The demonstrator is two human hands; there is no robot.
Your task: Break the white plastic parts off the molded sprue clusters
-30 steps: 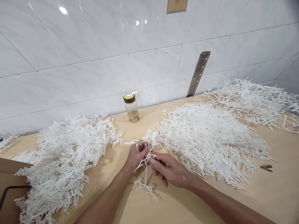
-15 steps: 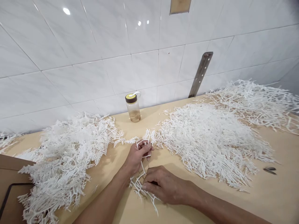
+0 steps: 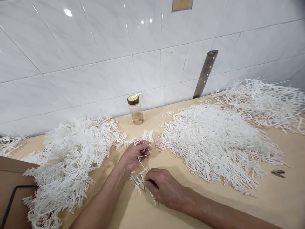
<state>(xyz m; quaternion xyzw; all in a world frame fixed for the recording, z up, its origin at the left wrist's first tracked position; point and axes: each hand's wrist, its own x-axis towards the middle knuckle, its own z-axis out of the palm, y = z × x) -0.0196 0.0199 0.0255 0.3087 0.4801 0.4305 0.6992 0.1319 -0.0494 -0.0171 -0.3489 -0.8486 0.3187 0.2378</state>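
Strand (image 3: 142,163) of white, twig-like branches hung from the left hand (image 3: 140,151) over a tan tabletop (image 3: 133,216).
The left thumb and fingers were pinched together on its upper part, while the right hand (image 3: 163,186) was curled at the lower branches, nearer the person; whether its fingertips were clamped on them, I could not tell. A tangled white heap (image 3: 73,152) lay left of the hands beside a brown box (image 3: 14,190), a flatter white heap (image 3: 219,140) lay to the right, and a looser pile (image 3: 264,98) lay behind that. A lidded clear bottle (image 3: 135,111) stood upright near the tiled wall (image 3: 107,38), and a small dark tool (image 3: 278,173) rested at far right.
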